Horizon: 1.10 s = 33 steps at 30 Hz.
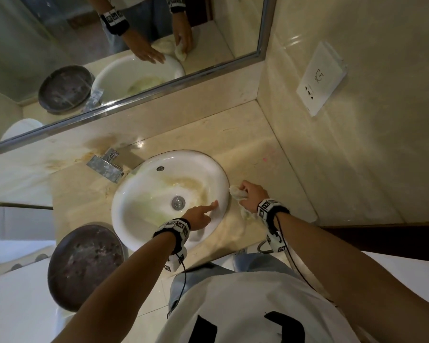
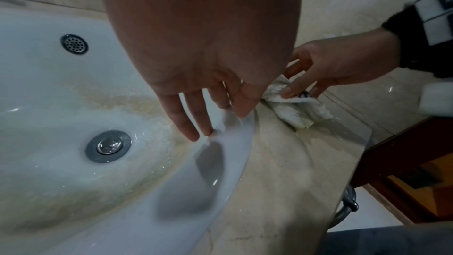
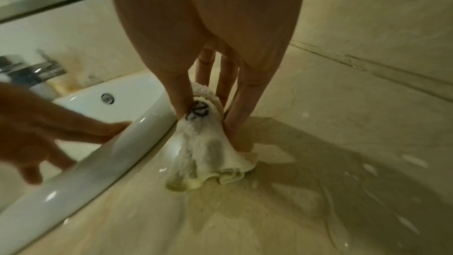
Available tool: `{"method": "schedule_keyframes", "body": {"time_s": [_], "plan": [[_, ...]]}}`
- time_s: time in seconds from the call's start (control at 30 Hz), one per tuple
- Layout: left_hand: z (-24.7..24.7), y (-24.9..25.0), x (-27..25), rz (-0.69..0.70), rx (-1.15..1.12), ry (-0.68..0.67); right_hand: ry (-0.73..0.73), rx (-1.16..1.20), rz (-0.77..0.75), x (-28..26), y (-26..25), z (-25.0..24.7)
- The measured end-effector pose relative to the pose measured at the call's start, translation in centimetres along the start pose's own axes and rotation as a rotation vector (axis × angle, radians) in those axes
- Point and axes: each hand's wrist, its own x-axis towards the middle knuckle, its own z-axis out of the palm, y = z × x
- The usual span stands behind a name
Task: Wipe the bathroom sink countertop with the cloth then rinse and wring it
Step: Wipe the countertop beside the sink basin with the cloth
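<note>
A bunched white cloth (image 1: 238, 194) (image 2: 297, 111) (image 3: 208, 152) lies on the wet beige countertop (image 1: 265, 154) (image 3: 318, 191) just right of the sink. My right hand (image 1: 252, 195) (image 2: 326, 71) (image 3: 206, 115) pinches it between thumb and fingers and presses it on the counter. My left hand (image 1: 203, 210) (image 2: 203, 115) (image 3: 49, 135) is open, its straight fingers resting on the right rim of the white oval sink (image 1: 124, 199) (image 2: 232, 162) (image 3: 102, 154). The drain (image 1: 178, 202) (image 2: 108, 146) sits in the stained basin.
A chrome faucet (image 1: 107, 164) (image 3: 32, 71) stands behind the sink at the left. A dark round bin lid (image 1: 84, 266) is below the counter's left end. A mirror (image 1: 134, 58) spans the back wall; a wall socket (image 1: 320, 78) is at right. The counter's right side meets a tiled wall.
</note>
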Motion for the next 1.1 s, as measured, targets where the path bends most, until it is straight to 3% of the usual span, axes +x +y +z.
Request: {"method": "schedule_keyframes", "body": {"time_s": [0.1,0.2,0.3,0.4,0.57,0.73,0.93,1.1], "plan": [[-0.1,-0.1,-0.1,0.001,-0.005,0.0,-0.034,0.194,0.063,0.2,1.0,-1.5],[0.0,-0.1,-0.2,0.004,-0.001,-0.002,0.055,0.247,0.103,0.3,2.8,-3.6],[0.2,-0.2,-0.2,0.0,-0.007,0.002,0.251,0.096,0.132,0.4,4.7,-5.4],[0.3,-0.3,-0.2,-0.007,-0.013,0.002,0.324,-0.115,0.094,0.5,5.0,-5.9],[0.3,0.0,-0.4,-0.012,-0.01,0.004,0.156,-0.381,0.074,1.0,3.2,-4.5],[0.1,0.4,-0.6,-0.016,0.0,-0.01,0.184,-0.205,0.273,0.7,3.1,-2.4],[-0.5,0.3,-0.5,0.019,0.043,-0.02,0.29,-0.25,0.111,0.2,4.7,-4.3],[-1.1,0.4,-0.1,0.028,0.071,-0.034,0.395,-0.491,0.013,-1.5,7.5,-7.3]]}}
